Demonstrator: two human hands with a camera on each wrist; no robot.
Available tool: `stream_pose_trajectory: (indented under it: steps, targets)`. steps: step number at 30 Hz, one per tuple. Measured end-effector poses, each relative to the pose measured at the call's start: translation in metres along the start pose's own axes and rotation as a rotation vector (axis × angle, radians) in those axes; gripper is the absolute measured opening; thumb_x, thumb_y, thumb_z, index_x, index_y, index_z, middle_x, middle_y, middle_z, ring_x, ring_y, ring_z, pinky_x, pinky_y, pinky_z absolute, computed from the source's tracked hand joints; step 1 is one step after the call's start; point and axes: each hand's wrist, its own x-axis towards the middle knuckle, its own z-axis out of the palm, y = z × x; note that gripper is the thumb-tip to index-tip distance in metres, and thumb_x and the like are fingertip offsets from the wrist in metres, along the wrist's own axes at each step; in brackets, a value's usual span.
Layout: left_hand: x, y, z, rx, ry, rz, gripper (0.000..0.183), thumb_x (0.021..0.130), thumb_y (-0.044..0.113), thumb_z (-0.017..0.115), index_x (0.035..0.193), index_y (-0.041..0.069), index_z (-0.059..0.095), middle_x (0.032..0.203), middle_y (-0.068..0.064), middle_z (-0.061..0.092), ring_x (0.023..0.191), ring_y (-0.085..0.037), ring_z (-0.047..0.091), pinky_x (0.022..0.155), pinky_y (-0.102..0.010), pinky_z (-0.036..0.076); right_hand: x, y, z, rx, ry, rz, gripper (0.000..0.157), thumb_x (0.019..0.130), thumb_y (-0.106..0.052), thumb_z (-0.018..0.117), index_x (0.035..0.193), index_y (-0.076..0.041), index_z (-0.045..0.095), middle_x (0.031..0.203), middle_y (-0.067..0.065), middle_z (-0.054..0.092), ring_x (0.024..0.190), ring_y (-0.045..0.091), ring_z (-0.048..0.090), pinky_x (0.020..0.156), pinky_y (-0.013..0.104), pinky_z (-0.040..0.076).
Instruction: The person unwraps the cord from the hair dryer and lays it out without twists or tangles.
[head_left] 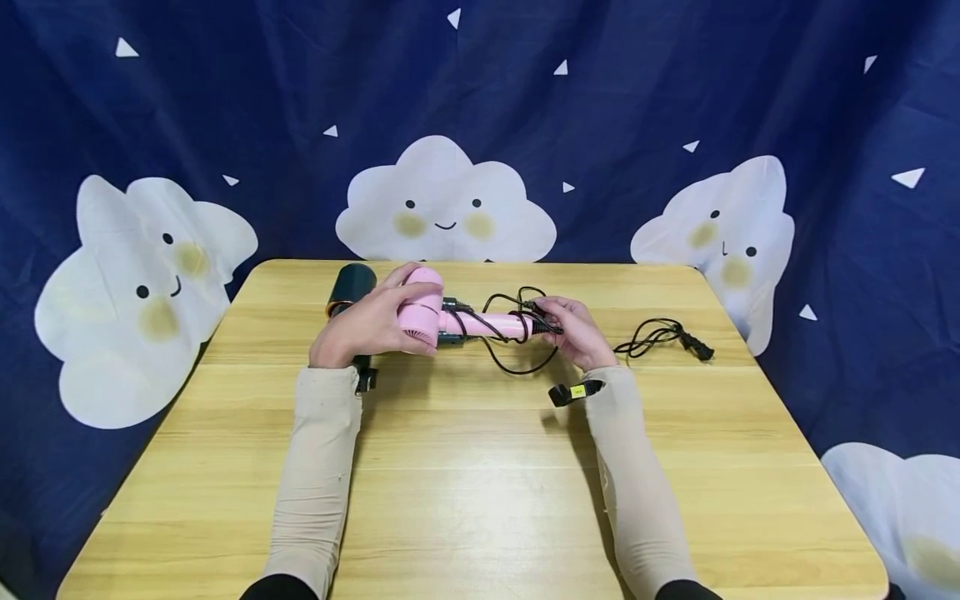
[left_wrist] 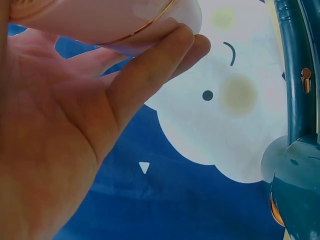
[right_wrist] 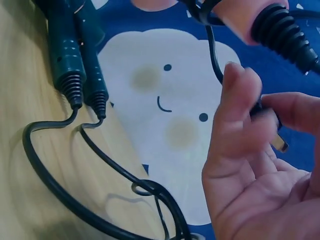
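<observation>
In the head view, my left hand [head_left: 363, 323] grips the head of a pink hair dryer [head_left: 422, 312] above the table. Its handle [head_left: 491, 325] points right, with the black cord [head_left: 504, 335] wound around it. My right hand [head_left: 576, 332] is by the handle's end. In the right wrist view, the fingers of that hand pinch a black plug with a metal prong [right_wrist: 281, 143], close to the ribbed cord sleeve [right_wrist: 280, 31]. The left wrist view shows the pale pink dryer body [left_wrist: 100, 22] resting against the fingers [left_wrist: 150, 75].
A dark green hair dryer [head_left: 352, 286] lies behind my left hand. Two dark green handles [right_wrist: 67, 55] with black cords lie side by side on the wooden table [head_left: 480, 467]. A bundled cord ends in a plug [head_left: 697, 346] at right. A blue cloud-patterned curtain [head_left: 480, 83] hangs behind.
</observation>
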Motion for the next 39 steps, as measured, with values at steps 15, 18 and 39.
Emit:
stream_pose_trajectory:
  steps: [15, 18, 39]
  targets:
    - [0.003, -0.004, 0.005, 0.005, -0.020, -0.021, 0.091, 0.058, 0.049, 0.093, 0.138, 0.041, 0.051, 0.159, 0.003, 0.025, 0.115, -0.026, 0.053, 0.088, -0.041, 0.052, -0.007, -0.015, 0.006, 0.074, 0.002, -0.107, 0.015, 0.101, -0.015, 0.053, 0.098, -0.008, 0.066, 0.074, 0.001, 0.073, 0.059, 0.004, 0.056, 0.057, 0.014, 0.046]
    - [0.004, -0.005, 0.005, 0.006, -0.021, -0.023, 0.092, 0.057, 0.053, 0.092, 0.138, 0.041, 0.051, 0.157, 0.006, 0.025, 0.115, -0.025, 0.052, 0.087, -0.041, 0.052, -0.009, -0.018, 0.006, 0.064, -0.011, -0.112, 0.016, 0.102, -0.016, 0.052, 0.100, -0.008, 0.066, 0.073, 0.001, 0.073, 0.056, 0.004, 0.052, 0.049, 0.012, 0.039]
    - [0.003, -0.007, 0.003, 0.001, -0.009, -0.012, 0.091, 0.057, 0.049, 0.093, 0.138, 0.039, 0.052, 0.157, 0.003, 0.027, 0.119, -0.026, 0.048, 0.088, -0.042, 0.051, -0.022, -0.032, 0.012, -0.028, -0.036, -0.184, 0.015, 0.102, -0.018, 0.053, 0.102, -0.009, 0.064, 0.072, -0.001, 0.074, 0.049, 0.004, 0.040, 0.043, 0.015, 0.024]
